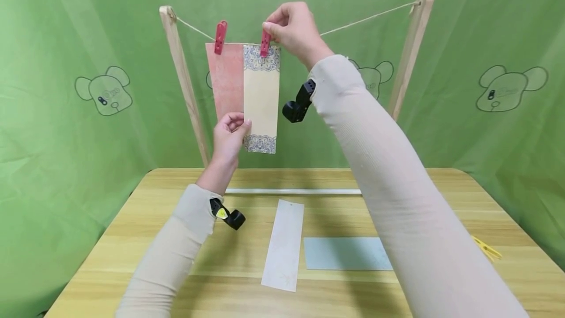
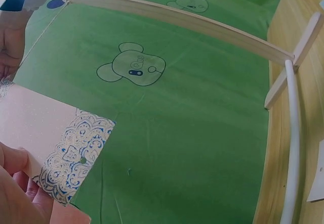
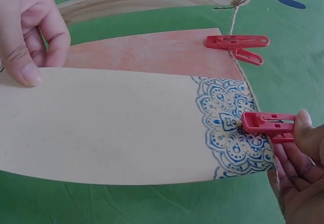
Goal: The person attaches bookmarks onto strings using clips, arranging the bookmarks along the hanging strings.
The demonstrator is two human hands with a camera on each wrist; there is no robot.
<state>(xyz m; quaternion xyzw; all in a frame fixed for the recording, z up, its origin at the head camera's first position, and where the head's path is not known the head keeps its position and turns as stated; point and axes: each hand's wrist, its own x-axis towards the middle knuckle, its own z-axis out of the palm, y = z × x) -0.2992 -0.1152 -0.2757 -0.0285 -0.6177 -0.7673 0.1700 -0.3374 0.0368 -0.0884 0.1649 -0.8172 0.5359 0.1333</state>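
Observation:
A cream card with blue lace patterns at both ends [image 1: 261,97] hangs upright at a string [image 1: 371,16]. My right hand [image 1: 295,28] pinches a red clothespin [image 3: 268,123] whose jaws sit over the card's top edge and the string. Lower down, my left hand [image 1: 229,136] holds the card by its left edge between thumb and fingers. Beside it hangs a pink card [image 1: 226,77], partly behind the cream one and my left hand. A second red clothespin [image 1: 220,37] clips that pink card to the string.
Two wooden posts [image 1: 181,72] carry the string, with a white rod [image 1: 291,191] low between them. On the wooden table [image 1: 238,278] lie a white card [image 1: 283,244], a light blue card [image 1: 344,253] partly behind my right sleeve, and a yellow clothespin [image 1: 487,248].

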